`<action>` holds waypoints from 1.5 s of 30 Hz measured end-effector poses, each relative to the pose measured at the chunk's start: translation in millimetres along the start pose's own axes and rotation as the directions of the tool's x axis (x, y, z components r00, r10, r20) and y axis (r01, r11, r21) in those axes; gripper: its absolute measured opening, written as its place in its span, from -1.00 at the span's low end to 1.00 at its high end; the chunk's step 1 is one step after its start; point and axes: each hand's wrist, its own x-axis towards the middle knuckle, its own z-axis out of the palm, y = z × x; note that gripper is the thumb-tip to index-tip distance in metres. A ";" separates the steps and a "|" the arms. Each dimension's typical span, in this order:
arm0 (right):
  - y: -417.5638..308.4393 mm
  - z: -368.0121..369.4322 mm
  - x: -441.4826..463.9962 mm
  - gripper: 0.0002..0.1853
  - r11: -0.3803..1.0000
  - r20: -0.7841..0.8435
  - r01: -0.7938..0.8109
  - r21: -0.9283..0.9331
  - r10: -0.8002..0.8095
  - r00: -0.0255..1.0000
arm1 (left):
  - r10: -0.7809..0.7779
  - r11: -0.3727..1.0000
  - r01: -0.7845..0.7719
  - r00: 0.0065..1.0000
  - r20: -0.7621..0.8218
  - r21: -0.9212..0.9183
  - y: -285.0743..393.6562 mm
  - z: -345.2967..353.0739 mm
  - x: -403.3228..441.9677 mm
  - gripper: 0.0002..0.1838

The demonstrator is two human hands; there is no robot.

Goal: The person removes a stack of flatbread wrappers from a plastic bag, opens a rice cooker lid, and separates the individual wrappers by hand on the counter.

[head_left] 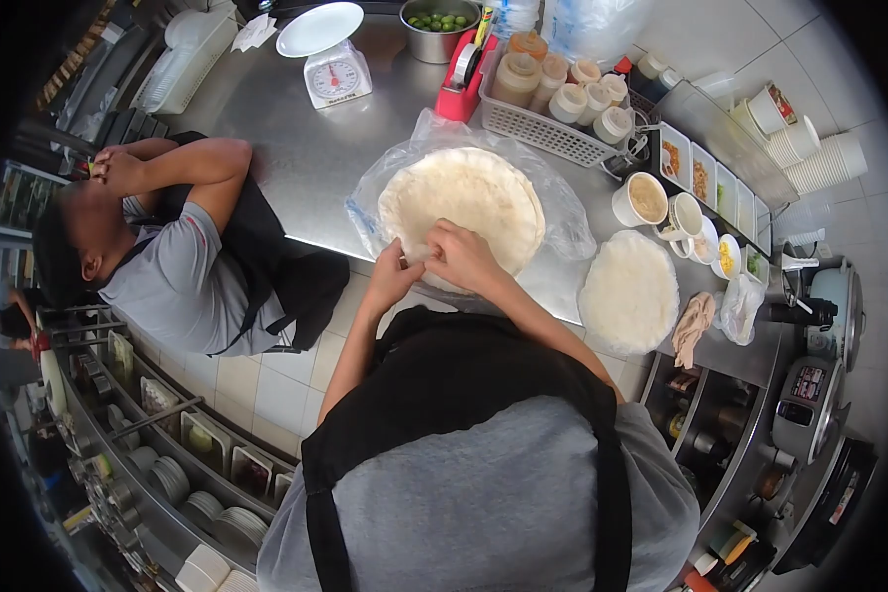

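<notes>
A stack of thin, pale round wrapper sheets [463, 192] lies on an opened clear plastic bag [562, 212] on the steel counter. At the stack's near edge, my left hand [394, 279] is closed, with thumb and fingers pinched on the rim of a sheet. Right beside it, my right hand [463, 259] rests over the front of the stack, its fingers also closed on that whitish edge. The fingertips partly hide what they grip. A separate round sheet [629, 293] lies flat to the right.
Sauce bottles fill a grey basket [547, 133] behind the stack, beside a red tape dispenser [463, 79]. A kitchen scale [335, 74] and a pot of limes [436, 39] stand farther back. Cups [646, 197] and a cloth [694, 329] sit right. A co-worker [192, 227] is at left.
</notes>
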 end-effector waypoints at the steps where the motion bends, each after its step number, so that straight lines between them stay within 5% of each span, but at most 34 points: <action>1: 7.5 0.5 2.1 -0.82 0.995 0.004 -0.024 0.095 0.024 1.000 | -0.001 1.000 0.001 1.000 0.003 -0.015 2.0 0.4 1.0 -0.70; 6: 29.1 5.1 3.1 -0.80 0.933 0.007 -0.086 0.350 0.089 0.996 | -0.073 0.989 0.069 0.997 -0.023 -0.132 16.1 3.0 -3.0 -0.69; 12: 1.8 -1.3 -1.4 -0.90 0.997 -0.018 0.008 -0.072 -0.009 1.000 | -0.130 0.982 0.137 0.990 0.058 -0.131 24.0 1.2 -1.5 -0.66; 18: -3.4 -11.6 -0.8 -0.94 0.998 -0.143 -0.024 0.062 0.033 0.989 | -0.051 0.986 0.047 0.998 -0.022 -0.161 30.8 3.2 -2.9 -0.50; 21: 16.9 -8.5 -1.1 -0.95 0.982 -0.166 -0.110 0.153 0.135 0.977 | -0.127 0.984 0.125 0.992 -0.003 -0.130 23.6 4.2 -2.8 -0.42; 28: -11.1 -6.7 5.3 -0.96 1.000 -0.032 -0.020 0.010 0.020 0.999 | -0.203 0.964 0.216 0.974 0.097 -0.153 27.9 -15.9 3.6 -0.52; 33: -7.3 4.4 19.8 -0.93 0.962 0.014 0.123 -0.244 -0.124 0.992 | -0.087 0.991 0.095 0.993 0.086 -0.094 26.1 -16.0 4.8 -0.53; 42: -12.3 -23.1 16.9 -0.89 0.984 0.027 -0.041 -0.173 0.046 0.999 | 0.025 0.993 -0.023 1.000 0.013 -0.120 20.4 -8.7 3.5 -0.46; 45: -11.0 -10.4 18.2 -0.90 0.971 -0.002 0.072 -0.230 -0.074 0.997 | -0.016 0.985 0.016 1.000 0.006 -0.171 23.9 -10.4 13.0 -0.43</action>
